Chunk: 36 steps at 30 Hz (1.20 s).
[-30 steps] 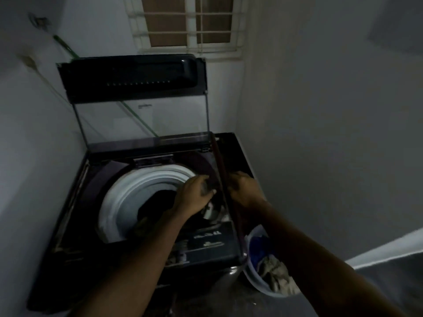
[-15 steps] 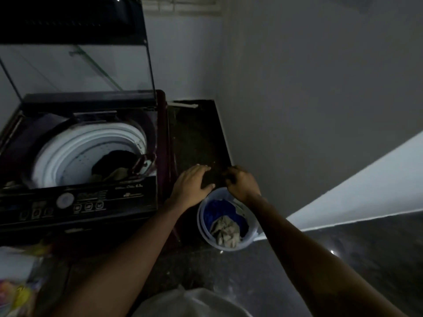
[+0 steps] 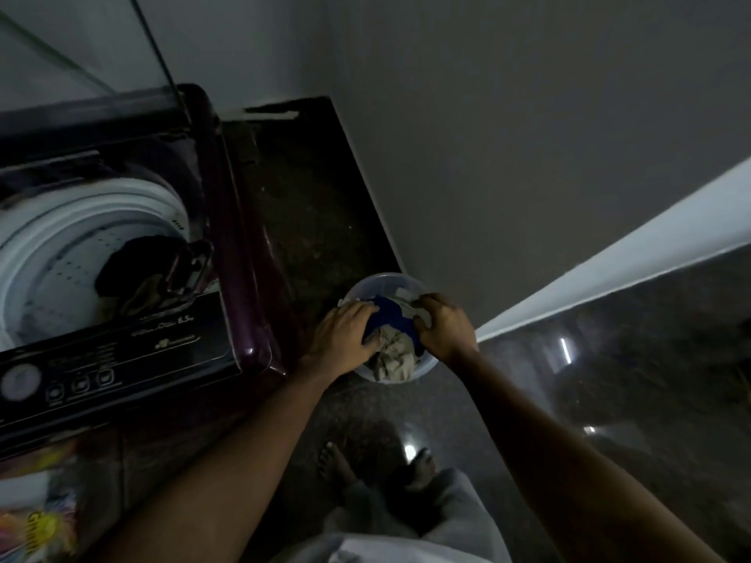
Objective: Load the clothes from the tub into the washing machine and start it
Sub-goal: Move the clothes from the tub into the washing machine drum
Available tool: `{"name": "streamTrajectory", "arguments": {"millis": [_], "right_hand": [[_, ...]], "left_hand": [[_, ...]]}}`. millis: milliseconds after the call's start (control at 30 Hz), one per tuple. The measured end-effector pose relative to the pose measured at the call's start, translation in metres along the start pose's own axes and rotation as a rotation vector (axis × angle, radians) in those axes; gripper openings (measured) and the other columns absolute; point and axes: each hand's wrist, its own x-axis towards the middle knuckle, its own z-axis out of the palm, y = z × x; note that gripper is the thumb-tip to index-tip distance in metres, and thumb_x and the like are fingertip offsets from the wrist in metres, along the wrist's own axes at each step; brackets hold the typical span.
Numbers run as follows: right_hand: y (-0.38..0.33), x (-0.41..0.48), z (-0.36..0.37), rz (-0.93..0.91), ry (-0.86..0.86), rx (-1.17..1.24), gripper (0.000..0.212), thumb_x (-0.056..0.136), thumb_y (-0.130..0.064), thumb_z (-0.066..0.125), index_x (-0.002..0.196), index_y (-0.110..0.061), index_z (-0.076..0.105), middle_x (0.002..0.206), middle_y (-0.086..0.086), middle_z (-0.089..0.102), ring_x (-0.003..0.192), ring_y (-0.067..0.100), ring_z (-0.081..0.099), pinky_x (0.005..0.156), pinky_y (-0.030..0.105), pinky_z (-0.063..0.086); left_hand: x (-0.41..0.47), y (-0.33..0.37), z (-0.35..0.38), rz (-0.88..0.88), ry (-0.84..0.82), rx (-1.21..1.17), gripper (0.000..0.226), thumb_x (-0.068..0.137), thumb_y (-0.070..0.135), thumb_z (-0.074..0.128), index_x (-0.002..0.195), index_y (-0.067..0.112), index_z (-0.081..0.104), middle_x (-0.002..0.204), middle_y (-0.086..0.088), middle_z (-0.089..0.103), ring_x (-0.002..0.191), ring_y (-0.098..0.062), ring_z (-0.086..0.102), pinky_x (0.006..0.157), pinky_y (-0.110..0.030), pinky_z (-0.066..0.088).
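A pale round tub (image 3: 382,281) stands on the dark floor to the right of the washing machine (image 3: 227,221). In it lie a blue cloth (image 3: 391,314) and a beige crumpled cloth (image 3: 393,355). My left hand (image 3: 343,335) reaches into the tub's left side, fingers curled into the clothes. On the right side my right hand (image 3: 445,325) grips the pile. The machine's glass lid (image 3: 81,42) stands raised. Its white drum (image 3: 81,237) holds dark and beige clothes (image 3: 130,270).
The machine's control panel (image 3: 81,375) with a round dial faces me at the lower left. A grey wall (image 3: 508,136) closes the right side next to the tub. A colourful packet (image 3: 40,522) lies at the bottom left. My bare feet (image 3: 418,465) stand on the glossy floor.
My hands left the machine's rim, swung right and dropped into the tub onto the clothes. The view tilted down toward the floor.
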Motion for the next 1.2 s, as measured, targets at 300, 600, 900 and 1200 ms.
{"name": "streamTrajectory", "arguments": {"millis": [300, 600, 900, 1200], "right_hand": [[0.073, 0.016, 0.080, 0.023, -0.189, -0.091, 0.035, 0.079, -0.029, 0.061, 0.110, -0.012, 0.064, 0.113, 0.008, 0.062, 0.098, 0.032, 0.060, 0.074, 0.030, 0.045], [0.190, 0.041, 0.261, -0.074, -0.563, -0.272, 0.075, 0.081, -0.048, 0.064, 0.145, -0.022, 0.036, 0.146, 0.006, 0.040, 0.132, 0.030, 0.039, 0.104, 0.041, 0.037], [0.186, 0.028, 0.253, 0.031, -0.270, 0.027, 0.033, 0.084, -0.008, 0.054, 0.116, -0.009, 0.061, 0.114, 0.013, 0.063, 0.104, 0.033, 0.059, 0.080, 0.037, 0.047], [0.036, 0.026, 0.033, -0.090, -0.015, 0.408, 0.028, 0.083, 0.001, 0.055, 0.104, -0.013, 0.067, 0.097, -0.003, 0.067, 0.088, 0.007, 0.060, 0.068, 0.010, 0.041]], "left_hand": [[0.029, -0.019, 0.101, -0.112, -0.035, -0.014, 0.056, 0.085, 0.038, 0.068, 0.133, 0.012, 0.055, 0.135, -0.005, 0.058, 0.129, -0.023, 0.050, 0.102, -0.037, 0.041], [0.058, -0.102, 0.279, -0.172, -0.029, -0.053, 0.047, 0.080, 0.031, 0.071, 0.123, 0.017, 0.058, 0.118, -0.003, 0.062, 0.113, -0.026, 0.058, 0.088, -0.038, 0.048], [0.034, -0.100, 0.293, -0.304, -0.125, -0.239, 0.075, 0.072, 0.029, 0.082, 0.137, 0.012, 0.050, 0.136, -0.006, 0.055, 0.124, -0.026, 0.053, 0.097, -0.031, 0.044], [0.030, 0.037, 0.096, -0.507, 0.094, -0.564, 0.069, 0.080, 0.022, 0.078, 0.140, 0.012, 0.047, 0.141, -0.002, 0.051, 0.131, -0.020, 0.046, 0.106, -0.032, 0.035]]}}
